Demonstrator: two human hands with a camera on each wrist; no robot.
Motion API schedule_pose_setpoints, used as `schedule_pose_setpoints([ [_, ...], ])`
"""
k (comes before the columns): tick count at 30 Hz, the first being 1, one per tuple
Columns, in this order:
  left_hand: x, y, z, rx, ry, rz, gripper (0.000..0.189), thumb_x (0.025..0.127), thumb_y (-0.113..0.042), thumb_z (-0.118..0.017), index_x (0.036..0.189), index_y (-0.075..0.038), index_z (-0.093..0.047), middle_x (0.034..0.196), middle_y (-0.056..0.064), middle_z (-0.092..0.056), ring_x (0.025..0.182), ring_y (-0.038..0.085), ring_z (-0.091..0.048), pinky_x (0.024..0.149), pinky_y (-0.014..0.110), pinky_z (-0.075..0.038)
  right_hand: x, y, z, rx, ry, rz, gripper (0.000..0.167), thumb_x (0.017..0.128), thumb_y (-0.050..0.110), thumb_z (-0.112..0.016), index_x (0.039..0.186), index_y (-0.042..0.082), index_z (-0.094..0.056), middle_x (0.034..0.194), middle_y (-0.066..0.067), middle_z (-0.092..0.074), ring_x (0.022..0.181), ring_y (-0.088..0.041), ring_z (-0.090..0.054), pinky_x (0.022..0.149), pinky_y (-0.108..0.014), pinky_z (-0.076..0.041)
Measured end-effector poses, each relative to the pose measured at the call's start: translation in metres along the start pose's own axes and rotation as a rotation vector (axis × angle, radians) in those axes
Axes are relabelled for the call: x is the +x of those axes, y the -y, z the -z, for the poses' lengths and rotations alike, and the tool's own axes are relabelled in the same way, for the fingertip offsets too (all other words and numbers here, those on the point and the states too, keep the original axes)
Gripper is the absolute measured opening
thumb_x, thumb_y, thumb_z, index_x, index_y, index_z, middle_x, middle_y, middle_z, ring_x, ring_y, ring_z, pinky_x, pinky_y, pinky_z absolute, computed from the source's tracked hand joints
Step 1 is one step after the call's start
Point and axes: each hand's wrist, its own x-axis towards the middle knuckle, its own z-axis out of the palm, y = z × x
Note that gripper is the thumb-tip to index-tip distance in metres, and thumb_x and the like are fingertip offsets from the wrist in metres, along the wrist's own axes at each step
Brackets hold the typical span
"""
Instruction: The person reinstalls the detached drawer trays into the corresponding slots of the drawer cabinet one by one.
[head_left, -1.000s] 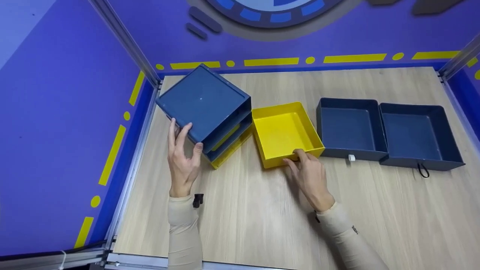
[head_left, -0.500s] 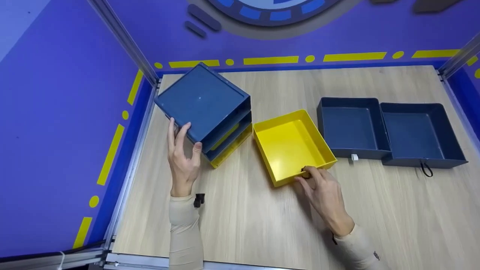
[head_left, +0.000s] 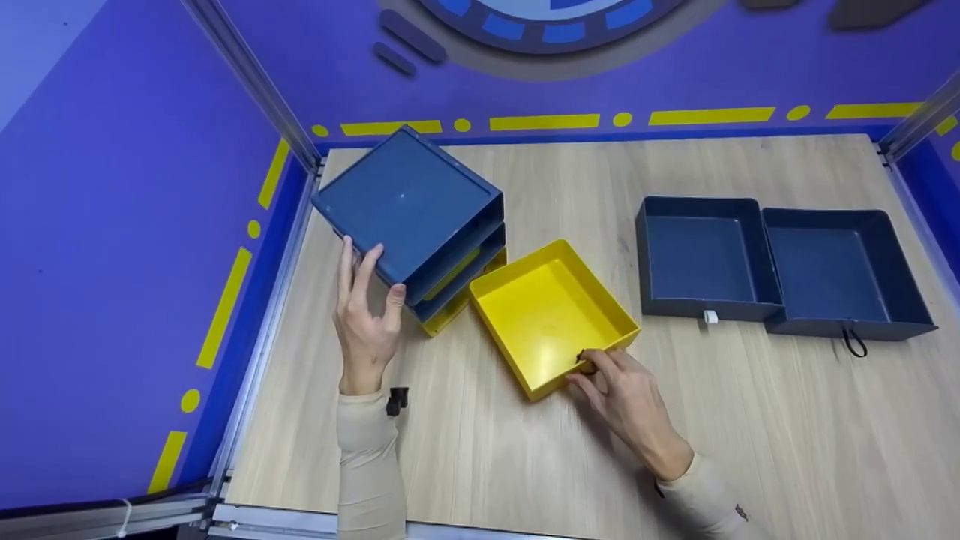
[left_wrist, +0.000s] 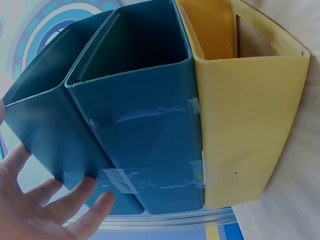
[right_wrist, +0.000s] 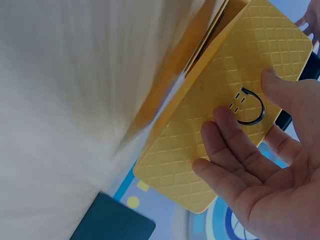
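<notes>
A three-tier drawer cabinet (head_left: 405, 199), two blue shells taped above a yellow one (left_wrist: 250, 130), stands at the left with its open fronts facing right. My left hand (head_left: 365, 319) steadies its side near the top, fingers mostly straight against the blue wall (left_wrist: 135, 125). A yellow drawer (head_left: 551, 319) lies at an angle before the cabinet, its back corner overlapping the bottom shell in the head view. My right hand (head_left: 630, 405) pinches the drawer's front wall at the rim, beside a black loop pull (right_wrist: 263, 111) on the quilted face.
Two dark blue drawers stand side by side at the right: one with a white tab (head_left: 710, 316), the other with a black loop (head_left: 854, 341). Purple wall panels (head_left: 562, 90) and metal rails (head_left: 255, 82) border the wooden table (head_left: 465, 450).
My right hand first pulls the yellow drawer toward me and right, then shifts it left and turns it toward the cabinet. My left hand and the cabinet stay in place.
</notes>
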Motion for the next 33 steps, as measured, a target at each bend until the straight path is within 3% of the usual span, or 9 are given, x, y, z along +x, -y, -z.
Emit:
schedule_pose_setpoints([
  [8,0.001,-0.001,0.004,0.014,0.039,0.012,0.058,0.098,-0.022,-0.076,0.153,-0.026,-0.060,0.176,0.010,-0.031,0.150,0.043,-0.048,0.115,0.065,-0.045,0.004,0.003,-0.012,0.016,0.013,0.099,0.038,0.081,0.022,-0.095,0.110,0.010,-0.074,0.089,-0.002,-0.070,0.076,-0.017,-0.064,0.064,-0.031,-0.057],
  [21,0.001,-0.002,0.005,0.000,0.064,0.001,0.055,0.103,-0.038,-0.070,0.155,-0.024,-0.058,0.176,0.011,-0.030,0.156,0.039,-0.042,0.119,0.064,-0.041,0.012,0.008,-0.025,0.043,0.010,0.148,0.036,0.082,0.025,-0.094,0.109,0.011,-0.074,0.088,-0.001,-0.070,0.078,-0.018,-0.066,0.065,-0.032,-0.058],
  [33,0.002,-0.001,0.006,-0.001,0.058,0.005,0.056,0.102,-0.031,-0.072,0.155,-0.024,-0.057,0.176,0.010,-0.029,0.156,0.036,-0.042,0.118,0.064,-0.043,0.012,0.017,-0.028,0.035,-0.015,0.188,0.037,0.080,0.024,-0.095,0.108,0.010,-0.073,0.089,-0.002,-0.068,0.078,-0.017,-0.064,0.065,-0.030,-0.058],
])
